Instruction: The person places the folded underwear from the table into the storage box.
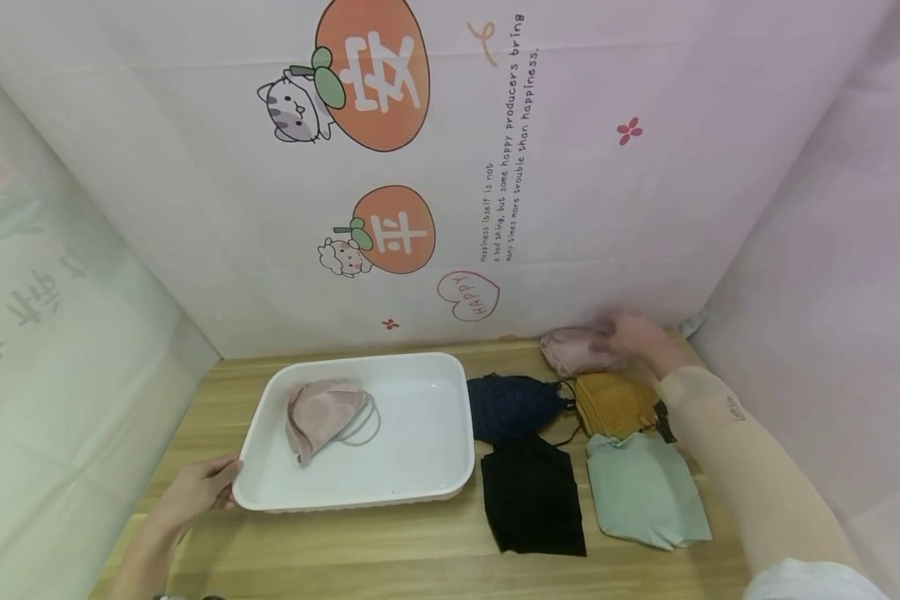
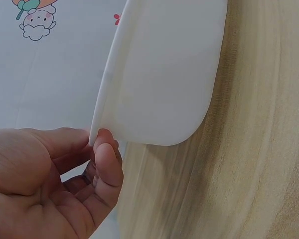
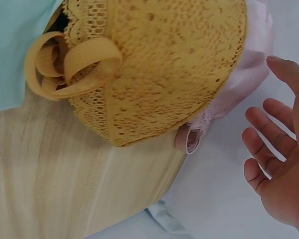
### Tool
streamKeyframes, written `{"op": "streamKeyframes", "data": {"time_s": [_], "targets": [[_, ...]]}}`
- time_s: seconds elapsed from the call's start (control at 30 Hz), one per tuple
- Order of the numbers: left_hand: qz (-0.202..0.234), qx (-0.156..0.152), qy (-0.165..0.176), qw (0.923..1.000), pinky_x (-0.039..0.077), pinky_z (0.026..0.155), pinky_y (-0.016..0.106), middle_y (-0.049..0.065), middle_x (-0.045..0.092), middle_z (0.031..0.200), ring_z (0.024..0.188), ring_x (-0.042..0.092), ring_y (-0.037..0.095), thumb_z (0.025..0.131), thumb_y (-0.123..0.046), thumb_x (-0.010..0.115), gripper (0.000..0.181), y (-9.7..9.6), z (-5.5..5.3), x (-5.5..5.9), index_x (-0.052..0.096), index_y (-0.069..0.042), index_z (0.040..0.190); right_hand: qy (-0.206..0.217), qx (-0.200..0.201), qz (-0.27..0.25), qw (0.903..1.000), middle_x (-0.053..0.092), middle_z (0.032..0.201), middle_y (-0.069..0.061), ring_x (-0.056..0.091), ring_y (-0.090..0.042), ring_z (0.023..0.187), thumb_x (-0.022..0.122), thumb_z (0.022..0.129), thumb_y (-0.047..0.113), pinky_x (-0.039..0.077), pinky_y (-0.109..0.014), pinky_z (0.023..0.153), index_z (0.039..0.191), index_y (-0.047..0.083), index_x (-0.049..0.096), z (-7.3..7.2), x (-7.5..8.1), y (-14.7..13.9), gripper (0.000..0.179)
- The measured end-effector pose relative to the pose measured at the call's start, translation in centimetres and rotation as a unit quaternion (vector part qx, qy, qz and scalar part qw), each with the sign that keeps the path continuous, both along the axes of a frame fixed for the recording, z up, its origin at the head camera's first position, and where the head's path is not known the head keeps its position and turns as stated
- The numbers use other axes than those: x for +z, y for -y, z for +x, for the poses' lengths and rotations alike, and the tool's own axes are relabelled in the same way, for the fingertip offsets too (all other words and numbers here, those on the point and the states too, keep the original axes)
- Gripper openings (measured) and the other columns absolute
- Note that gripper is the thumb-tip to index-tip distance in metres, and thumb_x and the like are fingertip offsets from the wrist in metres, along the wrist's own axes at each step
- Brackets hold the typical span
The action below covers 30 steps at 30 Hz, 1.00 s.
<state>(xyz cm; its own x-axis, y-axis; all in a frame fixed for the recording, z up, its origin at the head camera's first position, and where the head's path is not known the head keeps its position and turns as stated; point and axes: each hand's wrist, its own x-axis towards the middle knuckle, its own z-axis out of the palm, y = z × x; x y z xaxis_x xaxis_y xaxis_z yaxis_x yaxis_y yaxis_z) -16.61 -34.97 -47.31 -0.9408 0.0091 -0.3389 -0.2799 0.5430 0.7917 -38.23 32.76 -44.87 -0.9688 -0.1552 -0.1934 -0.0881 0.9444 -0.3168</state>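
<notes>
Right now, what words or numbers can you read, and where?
"安": large printed orange
"平": smaller printed orange
"HAPPY": heart
"Happiness itself is not a bad thing, but some happy producers bring many times more trouble than happiness.": back wall
Sleeve: print too small
Left wall: too blurred

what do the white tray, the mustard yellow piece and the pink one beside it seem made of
White tray: probably moulded plastic; smooth, faintly glossy, with rounded corners.

Mustard yellow piece: likely lace or eyelet fabric; matte, patterned with small holes.

Pink piece: perhaps satin-like cloth; soft sheen, smooth folds, lacy trim.
</notes>
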Motion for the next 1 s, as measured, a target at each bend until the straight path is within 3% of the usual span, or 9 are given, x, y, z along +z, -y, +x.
{"op": "streamKeyframes", "data": {"time_s": [0.37,0.57,0.73,1.0], "targets": [[-0.003,0.004,-0.003,1.0,0.056,0.068,0.022,0.01,0.064,0.095,0.076,0.062,0.012,0.101,-0.022,0.042,0.05,-0.1,0.1,0.2,0.036,0.013,0.136,-0.009,0.024,0.027,0.9993,0.048,0.135,-0.025,0.044,-0.049,0.121,0.065,0.082,0.051,0.036,-0.064,0.1,0.14,0.004,0.039,-0.3,-1.2,-0.2,0.079],[0.0,0.003,-0.001,1.0,0.057,0.069,0.022,0.011,0.063,0.096,0.077,0.062,0.012,0.101,-0.023,0.043,0.051,0.0,0.1,0.1,0.035,0.012,0.137,-0.004,0.036,0.013,0.9992,0.042,0.14,-0.026,0.037,-0.049,0.127,0.067,0.082,0.047,0.029,-0.065,0.105,0.141,0.003,0.038,-0.3,-1.6,-0.3,0.08],[0.002,0.004,0.001,1.0,0.057,0.068,0.023,0.01,0.063,0.094,0.076,0.062,0.012,0.101,-0.023,0.043,0.051,0.1,0.0,-0.1,0.035,0.012,0.138,-0.01,0.049,-0.004,0.9988,0.046,0.137,-0.025,0.04,-0.048,0.125,0.069,0.081,0.043,0.03,-0.065,0.104,0.139,0.005,0.042,-0.2,-1.8,-0.2,0.075],[0.01,0.007,0.006,0.9999,0.057,0.069,0.023,0.011,0.064,0.098,0.077,0.063,0.013,0.101,-0.025,0.043,0.053,0.3,-0.2,-0.4,0.033,0.011,0.139,0.016,0.027,-0.053,0.9981,0.039,0.144,-0.023,0.034,-0.046,0.131,0.065,0.085,0.046,0.029,-0.062,0.108,0.144,0.007,0.035,-0.4,-3.1,-0.9,0.077]]}}
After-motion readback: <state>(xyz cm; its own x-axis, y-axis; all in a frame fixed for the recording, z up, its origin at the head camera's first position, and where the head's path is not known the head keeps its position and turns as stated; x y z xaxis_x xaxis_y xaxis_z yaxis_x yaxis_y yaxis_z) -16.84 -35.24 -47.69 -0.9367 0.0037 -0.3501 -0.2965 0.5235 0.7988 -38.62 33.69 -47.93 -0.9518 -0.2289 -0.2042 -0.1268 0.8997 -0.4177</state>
